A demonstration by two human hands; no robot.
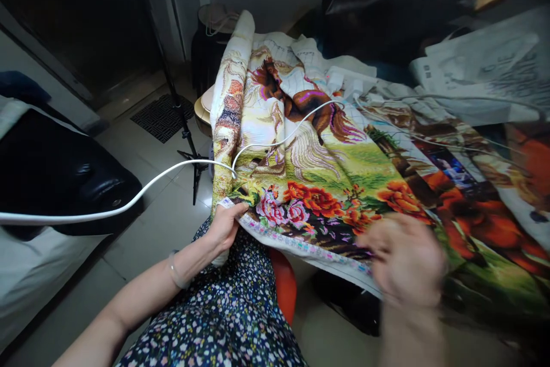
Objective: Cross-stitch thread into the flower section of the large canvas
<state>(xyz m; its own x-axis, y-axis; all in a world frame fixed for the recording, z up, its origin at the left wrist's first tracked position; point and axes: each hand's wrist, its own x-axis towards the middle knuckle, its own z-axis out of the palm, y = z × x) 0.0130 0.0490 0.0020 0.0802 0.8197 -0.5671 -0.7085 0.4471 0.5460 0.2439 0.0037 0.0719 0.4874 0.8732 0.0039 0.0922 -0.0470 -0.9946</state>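
A large cross-stitch cloth (356, 175) with horses and flowers spreads across the middle, its left side wound into a roll (230, 103). My left hand (226, 225) pinches the lower edge of the cloth near the roll, thumb on top. My right hand (406, 255) is over the lower right part of the cloth, blurred by motion. Its fingers are curled in towards the thumb; anything small between them cannot be made out. Stitched red and pink flowers (311, 200) lie between my hands, above a printed border strip.
A white cable (172, 168) crosses from the left over the roll and cloth. Beyond stand a black tripod (178, 101), a dark bag (378, 6) and a white plastic bag (485, 69). A horse picture (481, 206) lies at right. A red stool (284, 284) is underneath me.
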